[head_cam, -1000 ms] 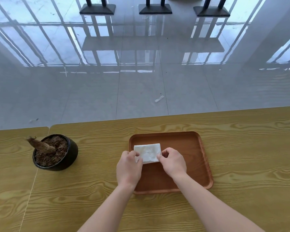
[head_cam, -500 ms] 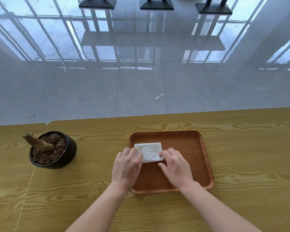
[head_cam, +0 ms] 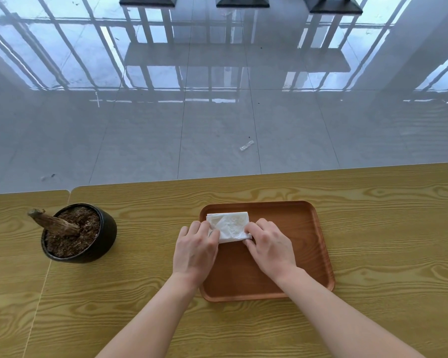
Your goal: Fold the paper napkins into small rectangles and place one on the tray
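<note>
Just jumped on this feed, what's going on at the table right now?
A person is working a folded white napkin with both bare hands. It lies in the far left corner of the brown tray. The left hand holds its left edge and the right hand holds its right edge. A dark pot of soil stands apart on the wooden table, left of the tray.

A yellow wood-grain bench (head_cam: 386, 241) fills the lower view, with a seam (head_cam: 40, 293) running through its left part. A brown rectangular tray (head_cam: 305, 236) sits near its middle. At the tray's 9 o'clock, well apart, stands a dark round pot (head_cam: 106, 239) of soil (head_cam: 83, 220).
</note>
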A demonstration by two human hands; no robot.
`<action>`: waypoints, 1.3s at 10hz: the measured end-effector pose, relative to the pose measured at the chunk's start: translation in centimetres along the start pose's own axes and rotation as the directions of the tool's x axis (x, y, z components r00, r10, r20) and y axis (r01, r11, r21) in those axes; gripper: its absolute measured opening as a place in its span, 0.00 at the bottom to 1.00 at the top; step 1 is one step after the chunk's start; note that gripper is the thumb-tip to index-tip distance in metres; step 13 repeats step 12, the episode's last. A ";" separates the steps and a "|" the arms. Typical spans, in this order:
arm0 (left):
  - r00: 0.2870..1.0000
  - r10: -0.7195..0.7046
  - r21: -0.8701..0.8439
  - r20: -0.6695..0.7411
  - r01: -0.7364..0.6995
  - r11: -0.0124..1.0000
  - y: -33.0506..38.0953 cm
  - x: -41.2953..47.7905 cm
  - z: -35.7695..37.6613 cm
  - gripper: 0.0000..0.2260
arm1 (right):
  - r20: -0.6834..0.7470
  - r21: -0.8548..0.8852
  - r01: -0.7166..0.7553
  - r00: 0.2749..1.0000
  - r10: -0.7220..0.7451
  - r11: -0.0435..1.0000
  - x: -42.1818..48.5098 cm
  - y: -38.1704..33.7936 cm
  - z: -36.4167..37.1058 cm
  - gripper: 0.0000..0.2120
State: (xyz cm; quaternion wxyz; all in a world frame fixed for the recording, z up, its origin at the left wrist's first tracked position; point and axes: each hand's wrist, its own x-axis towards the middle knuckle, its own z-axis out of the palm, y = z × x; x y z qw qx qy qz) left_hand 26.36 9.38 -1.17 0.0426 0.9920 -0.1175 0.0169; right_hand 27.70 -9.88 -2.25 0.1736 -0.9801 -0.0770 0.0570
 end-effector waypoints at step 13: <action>0.973 -0.223 -0.113 0.065 0.230 0.967 -0.2 -0.4 -2.7 0.13 | -0.002 0.043 -0.018 1.000 0.018 0.999 0.1 -1.0 -2.8 0.12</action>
